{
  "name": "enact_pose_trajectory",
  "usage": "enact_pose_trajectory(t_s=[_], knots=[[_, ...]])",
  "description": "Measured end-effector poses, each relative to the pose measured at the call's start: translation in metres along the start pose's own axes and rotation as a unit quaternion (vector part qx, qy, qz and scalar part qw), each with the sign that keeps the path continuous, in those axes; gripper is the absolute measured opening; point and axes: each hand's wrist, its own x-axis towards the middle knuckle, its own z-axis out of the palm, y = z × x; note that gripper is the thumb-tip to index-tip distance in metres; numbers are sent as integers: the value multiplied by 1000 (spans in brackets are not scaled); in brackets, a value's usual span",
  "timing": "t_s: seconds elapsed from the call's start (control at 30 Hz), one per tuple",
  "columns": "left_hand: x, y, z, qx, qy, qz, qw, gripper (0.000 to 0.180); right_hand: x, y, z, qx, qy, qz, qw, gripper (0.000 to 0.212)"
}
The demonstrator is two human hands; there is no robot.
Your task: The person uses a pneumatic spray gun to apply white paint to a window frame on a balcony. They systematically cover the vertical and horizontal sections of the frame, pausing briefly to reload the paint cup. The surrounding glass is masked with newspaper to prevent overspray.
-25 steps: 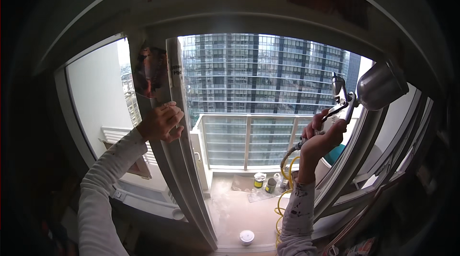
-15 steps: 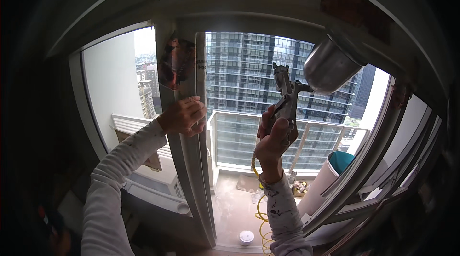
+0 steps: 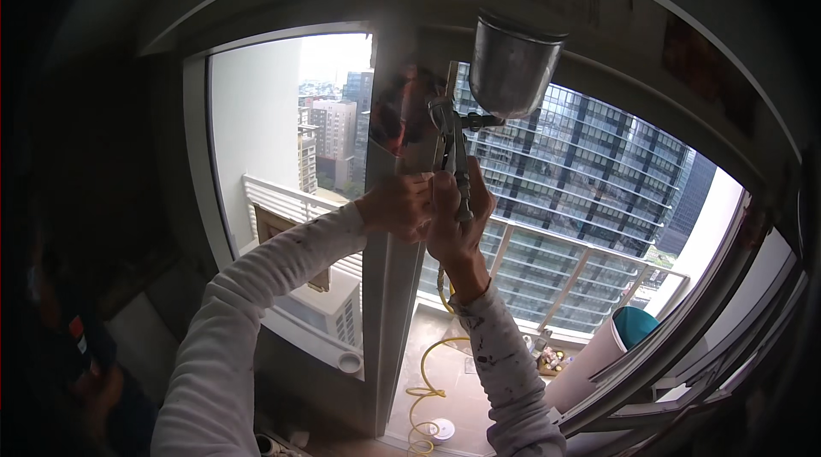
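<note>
My right hand (image 3: 460, 230) is wrapped round the handle of a metal spray gun (image 3: 447, 134). The gun is held upright, with a silvery cup (image 3: 513, 68) on its upper right side. Just beside it, my left hand (image 3: 395, 206) is closed in front of the upright window frame post (image 3: 386, 354). Its fingertips are partly hidden, so whatever they hold cannot be made out. A dark patch with orange-brown markings (image 3: 396, 119) shows on the post just above my hands. From below the gun, a yellow coiled hose (image 3: 425, 363) hangs down.
Window panes flank the post, with a railing (image 3: 581, 273) and tall buildings outside. On the floor beyond are a white round lid-like object (image 3: 441, 431) and a large roll (image 3: 590, 371) with teal inside. Open window sashes (image 3: 684, 371) stand at right; a person's hand (image 3: 103, 393) shows at lower left.
My right hand has brought the spray gun leftward, close to my left hand and the post. The view has shifted, so the post appears further right.
</note>
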Motion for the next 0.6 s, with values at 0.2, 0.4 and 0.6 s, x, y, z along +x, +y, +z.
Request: enact_pose_trajectory(t_s=[0.2, 0.4, 0.6], knots=[[5, -1, 6, 6, -37, 7, 999, 30, -5, 12, -35, -39, -16, -23, 999, 28], [-2, -6, 10, 8, -13, 30, 999, 32, -20, -1, -111, 12, 110, 27, 994, 33], [7, -1, 10, 8, -15, 34, 999, 34, -12, -28, -226, -60, 262, 39, 963, 59]])
